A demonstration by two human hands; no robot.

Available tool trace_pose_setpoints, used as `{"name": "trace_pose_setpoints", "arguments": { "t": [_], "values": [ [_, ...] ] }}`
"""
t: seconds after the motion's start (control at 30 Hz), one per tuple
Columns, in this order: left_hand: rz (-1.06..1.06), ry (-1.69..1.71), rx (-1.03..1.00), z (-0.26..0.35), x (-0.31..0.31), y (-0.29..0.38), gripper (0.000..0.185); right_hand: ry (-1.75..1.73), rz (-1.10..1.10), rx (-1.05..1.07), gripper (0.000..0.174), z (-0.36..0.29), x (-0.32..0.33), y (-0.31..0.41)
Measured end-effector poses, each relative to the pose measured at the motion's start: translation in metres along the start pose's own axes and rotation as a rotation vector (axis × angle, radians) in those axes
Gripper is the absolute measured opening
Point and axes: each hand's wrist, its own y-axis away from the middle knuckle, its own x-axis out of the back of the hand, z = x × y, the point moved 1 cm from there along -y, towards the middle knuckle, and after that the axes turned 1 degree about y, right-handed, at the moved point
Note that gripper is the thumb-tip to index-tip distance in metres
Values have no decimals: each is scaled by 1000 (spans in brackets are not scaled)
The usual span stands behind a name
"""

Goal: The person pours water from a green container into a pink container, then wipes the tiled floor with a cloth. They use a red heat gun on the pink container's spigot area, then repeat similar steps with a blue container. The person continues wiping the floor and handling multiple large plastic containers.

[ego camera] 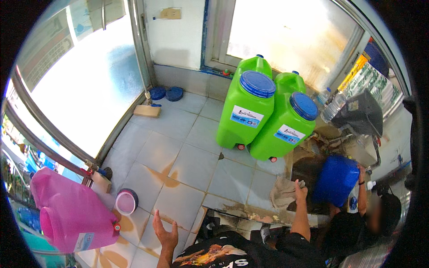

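My right hand (300, 192) grips a beige cloth (284, 194) at the right end of the tiled surface, beside a dark basin (303, 172). With fingers apart and nothing in it, my left hand (165, 233) hovers over the tiles at the lower middle. Left of that hand lies a pink plastic water container (80, 211) on its side, its wide mouth uncovered. A round dark-rimmed cap (127, 201) rests near its base. Two green water containers (246, 115) (283, 129) with blue lids stand upright farther back, red-tipped taps at their bases.
To my right, a co-worker (348, 227) holds a blue container (336, 180) over the basin. Clear plastic bottles (333, 107) stand near a dark box (358, 112). Two blue lids (174, 94) and a tan block (147, 111) lie in the far left corner. Brown stains mark the tiles (192, 164).
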Motion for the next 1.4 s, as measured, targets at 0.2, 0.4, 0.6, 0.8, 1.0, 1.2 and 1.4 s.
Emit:
{"name": "trace_pose_setpoints", "arguments": {
  "t": [0.2,0.4,0.6,0.8,1.0,1.2,1.4],
  "values": [
    [-20,36,-23,1,-14,-15,75,564,-353,252,32,-72,88,-14],
    [-712,867,376,74,-121,-46,44,-224,-322,380,51,-127,110,5],
    [-1276,978,664,233,-290,-47,62,-451,-169,432,51,-170,85,33],
    [-1115,1414,416,342,-421,-30,67,-229,-332,414,88,-173,60,65],
    [-1372,1093,585,339,-504,6,51,-878,-408,-12,83,-119,68,66],
    [-1644,1203,603,356,-512,-5,47,-251,-467,452,56,-97,81,42],
    [-2211,1098,772,374,-461,-10,30,633,100,1055,35,-114,120,20]
  ]
}}
